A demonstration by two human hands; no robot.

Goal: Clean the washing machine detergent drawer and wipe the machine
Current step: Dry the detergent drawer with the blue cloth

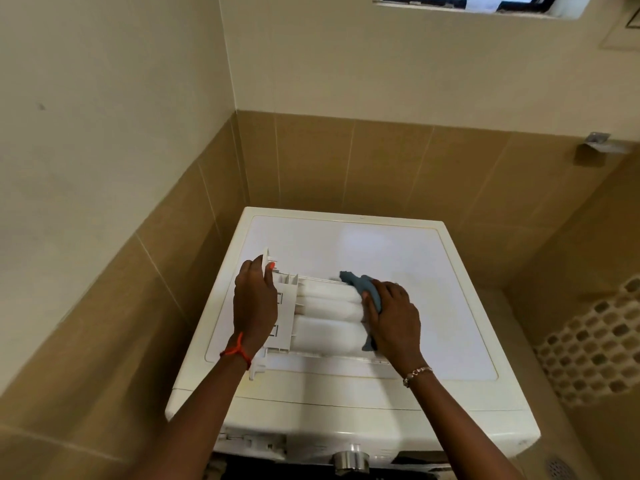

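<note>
Head: crumpled blue cloth (360,284) on rounded white drawer (325,332).

White drawer (329,327) lies atop washing machine (398,258)

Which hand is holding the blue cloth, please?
The right hand, with the bead bracelet, grips the cloth against the drawer; the left hand, with the orange thread, only holds the drawer's other end.

White washing machine top (398,258): detergent drawer (325,317) lies on it, left of centre.
</note>
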